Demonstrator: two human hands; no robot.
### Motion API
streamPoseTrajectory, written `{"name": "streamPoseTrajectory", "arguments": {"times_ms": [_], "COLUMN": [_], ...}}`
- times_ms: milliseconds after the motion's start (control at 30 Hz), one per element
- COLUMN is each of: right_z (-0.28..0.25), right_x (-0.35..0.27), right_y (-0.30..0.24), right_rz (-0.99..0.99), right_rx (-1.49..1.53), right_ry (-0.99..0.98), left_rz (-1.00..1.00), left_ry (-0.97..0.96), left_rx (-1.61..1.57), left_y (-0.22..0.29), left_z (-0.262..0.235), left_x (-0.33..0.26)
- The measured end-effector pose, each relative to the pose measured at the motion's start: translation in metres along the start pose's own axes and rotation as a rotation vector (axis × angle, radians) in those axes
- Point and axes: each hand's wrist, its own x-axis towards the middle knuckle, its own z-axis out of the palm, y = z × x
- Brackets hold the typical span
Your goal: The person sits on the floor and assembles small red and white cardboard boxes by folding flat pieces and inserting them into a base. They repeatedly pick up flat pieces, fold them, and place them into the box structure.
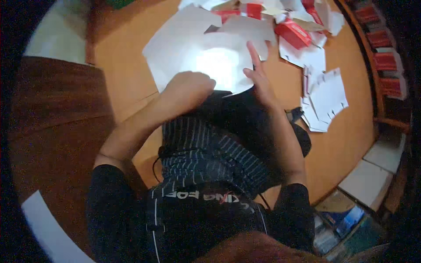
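A large white sheet of paper or thin card lies in front of me, its near edge reaching my lap. Bright light glares on its middle. My left hand is curled like a fist over the sheet's near left part; its fingertips are turned out of sight, so what they hold, if anything, is hidden. At the sheet's right edge is my right hand, with the index finger stretched forward and the thumb apart from it. No object shows between those fingers.
Red and white folded card pieces pile up at the far right. Nearer, cut white cards lie stacked on the orange-brown floor. Shelves with red-and-white bundles line the right side. A dark brown wooden surface is at left.
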Motion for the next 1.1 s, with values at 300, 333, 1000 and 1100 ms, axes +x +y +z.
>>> {"name": "streamPoseTrajectory", "arguments": {"times_ms": [300,333,1000,1100], "right_z": [0.005,0.005,-0.024,-0.023], "right_x": [-0.012,-0.010,-0.028,-0.028], "right_y": [0.002,0.006,-0.025,-0.021], "right_rz": [-0.220,-0.139,-0.522,-0.473], "right_rx": [0.074,0.296,-0.763,-0.722], "right_ry": [0.225,0.256,0.162,0.183], "left_rz": [-0.317,-0.329,-0.040,-0.016], "left_ry": [-0.026,0.005,-0.123,-0.120], "left_rx": [-0.541,-0.618,-0.312,-0.332], "left_y": [-0.020,-0.021,0.013,0.006], "left_z": [-0.021,-0.015,-0.013,-0.008], "left_x": [0.010,0.012,0.061,0.061]}}
